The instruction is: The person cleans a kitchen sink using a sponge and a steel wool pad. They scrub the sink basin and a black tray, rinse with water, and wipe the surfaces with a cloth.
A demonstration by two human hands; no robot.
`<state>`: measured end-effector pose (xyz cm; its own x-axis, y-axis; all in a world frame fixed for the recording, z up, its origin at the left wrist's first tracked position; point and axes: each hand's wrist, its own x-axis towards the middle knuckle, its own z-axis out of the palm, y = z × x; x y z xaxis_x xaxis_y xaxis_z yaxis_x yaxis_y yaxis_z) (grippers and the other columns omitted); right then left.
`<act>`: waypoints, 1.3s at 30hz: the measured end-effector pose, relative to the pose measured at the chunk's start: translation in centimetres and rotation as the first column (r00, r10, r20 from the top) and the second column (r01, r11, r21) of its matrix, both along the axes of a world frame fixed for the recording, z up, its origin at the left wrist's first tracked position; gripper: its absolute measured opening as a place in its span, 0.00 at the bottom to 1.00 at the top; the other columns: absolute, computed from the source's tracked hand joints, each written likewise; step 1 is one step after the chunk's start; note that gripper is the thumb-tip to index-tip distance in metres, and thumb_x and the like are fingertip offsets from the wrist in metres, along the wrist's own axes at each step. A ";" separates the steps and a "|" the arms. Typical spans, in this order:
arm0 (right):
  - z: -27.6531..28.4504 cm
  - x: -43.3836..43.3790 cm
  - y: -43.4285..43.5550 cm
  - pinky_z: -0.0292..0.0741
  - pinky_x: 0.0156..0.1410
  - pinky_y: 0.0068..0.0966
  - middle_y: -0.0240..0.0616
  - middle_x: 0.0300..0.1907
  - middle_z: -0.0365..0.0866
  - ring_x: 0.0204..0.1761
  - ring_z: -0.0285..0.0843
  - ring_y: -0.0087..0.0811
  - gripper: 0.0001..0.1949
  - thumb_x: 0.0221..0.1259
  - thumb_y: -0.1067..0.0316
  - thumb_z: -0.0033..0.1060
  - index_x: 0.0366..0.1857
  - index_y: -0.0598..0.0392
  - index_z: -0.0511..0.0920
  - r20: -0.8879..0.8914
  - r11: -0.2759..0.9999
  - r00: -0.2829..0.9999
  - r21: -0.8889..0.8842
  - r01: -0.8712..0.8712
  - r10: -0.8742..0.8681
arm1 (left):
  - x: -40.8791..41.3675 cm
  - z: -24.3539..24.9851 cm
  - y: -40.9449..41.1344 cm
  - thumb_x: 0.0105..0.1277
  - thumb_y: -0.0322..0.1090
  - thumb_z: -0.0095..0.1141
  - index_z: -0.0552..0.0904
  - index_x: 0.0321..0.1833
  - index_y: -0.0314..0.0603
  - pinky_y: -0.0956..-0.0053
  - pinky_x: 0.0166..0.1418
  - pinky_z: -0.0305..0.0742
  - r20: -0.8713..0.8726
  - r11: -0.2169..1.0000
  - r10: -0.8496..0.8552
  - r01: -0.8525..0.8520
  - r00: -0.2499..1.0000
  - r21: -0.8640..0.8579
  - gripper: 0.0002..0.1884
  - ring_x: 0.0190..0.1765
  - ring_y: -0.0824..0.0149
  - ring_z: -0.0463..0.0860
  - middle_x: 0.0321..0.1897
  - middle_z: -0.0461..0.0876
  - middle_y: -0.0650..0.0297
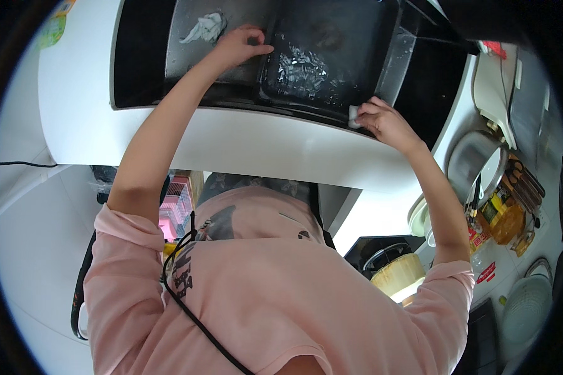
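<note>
A black rectangular basin (356, 56) sits in the dark sink (140, 61), with shiny wet reflections on its floor. My left hand (239, 45) is over the sink's left part, thumb tip at the basin's left rim and fingers curled. Whether it grips that rim cannot be made out. Just left of it lies a crumpled pale cloth (207, 28) on the sink floor. At the front right corner of the basin, my right hand (384, 119) pinches a small white sponge (353, 117) against the sink's front edge.
White countertop (262, 136) runs along the sink's front. To the right stand a metal pot (471, 150), a knife block (521, 178), food packets (499, 211) and a pale cutting board (495, 89). A stove (380, 248) with a yellowish pot (399, 276) is lower right. A black cable (201, 328) hangs across my shirt.
</note>
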<state>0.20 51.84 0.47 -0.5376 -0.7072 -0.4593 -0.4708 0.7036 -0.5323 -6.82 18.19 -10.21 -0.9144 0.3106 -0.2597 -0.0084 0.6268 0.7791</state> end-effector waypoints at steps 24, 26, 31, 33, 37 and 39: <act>-8.5 -7.9 -5.6 0.75 0.45 0.35 0.40 0.42 0.67 0.46 0.68 0.41 0.15 0.43 0.65 0.60 0.38 0.52 0.76 -0.510 0.788 0.629 -0.179 0.590 -0.587 | 0.3 -4.1 11.6 0.58 0.55 0.51 0.47 0.69 0.39 0.45 0.69 0.36 -0.028 0.903 -0.185 0.159 0.982 -0.398 0.44 0.70 0.44 0.39 0.69 0.39 0.46; -6.8 -10.0 -3.2 0.74 0.43 0.36 0.40 0.41 0.68 0.44 0.67 0.42 0.15 0.43 0.67 0.58 0.39 0.49 0.76 -0.584 0.708 0.437 -0.386 0.592 -0.684 | -0.3 -3.7 11.3 0.56 0.59 0.51 0.46 0.70 0.40 0.45 0.69 0.34 0.111 0.850 -0.225 0.251 0.968 -0.463 0.46 0.71 0.44 0.36 0.70 0.36 0.46; -7.7 -17.2 1.8 0.73 0.46 0.37 0.39 0.47 0.69 0.45 0.67 0.45 0.13 0.50 0.66 0.54 0.42 0.45 0.78 -0.657 0.660 0.288 -0.428 0.618 -0.696 | -2.1 0.0 12.7 0.51 0.66 0.53 0.42 0.70 0.42 0.48 0.70 0.30 0.233 0.683 -0.378 0.439 0.896 -0.584 0.53 0.71 0.46 0.30 0.70 0.32 0.47; -8.3 -17.8 2.3 0.73 0.46 0.38 0.38 0.46 0.69 0.45 0.68 0.45 0.13 0.51 0.66 0.53 0.43 0.46 0.78 -0.678 0.690 0.329 -0.364 0.626 -0.657 | -1.7 -1.1 12.5 0.50 0.66 0.53 0.40 0.70 0.43 0.49 0.70 0.30 0.217 0.698 -0.372 0.426 0.903 -0.576 0.54 0.71 0.46 0.29 0.70 0.31 0.47; -8.0 -14.9 1.7 0.74 0.46 0.38 0.39 0.46 0.70 0.44 0.70 0.46 0.13 0.51 0.68 0.52 0.42 0.47 0.78 -0.663 0.742 0.458 -0.229 0.630 -0.593 | -1.0 -4.2 11.2 0.49 0.64 0.56 0.39 0.70 0.42 0.49 0.70 0.30 0.083 0.788 -0.308 0.303 0.948 -0.535 0.55 0.71 0.45 0.29 0.70 0.31 0.46; -7.9 -13.6 1.2 0.74 0.46 0.37 0.39 0.45 0.72 0.43 0.71 0.46 0.12 0.51 0.69 0.52 0.40 0.47 0.80 -0.611 0.681 0.390 -0.358 0.639 -0.688 | -1.2 -2.9 10.9 0.48 0.62 0.59 0.38 0.70 0.42 0.50 0.70 0.31 0.088 0.783 -0.318 0.313 0.944 -0.537 0.57 0.71 0.44 0.30 0.69 0.31 0.45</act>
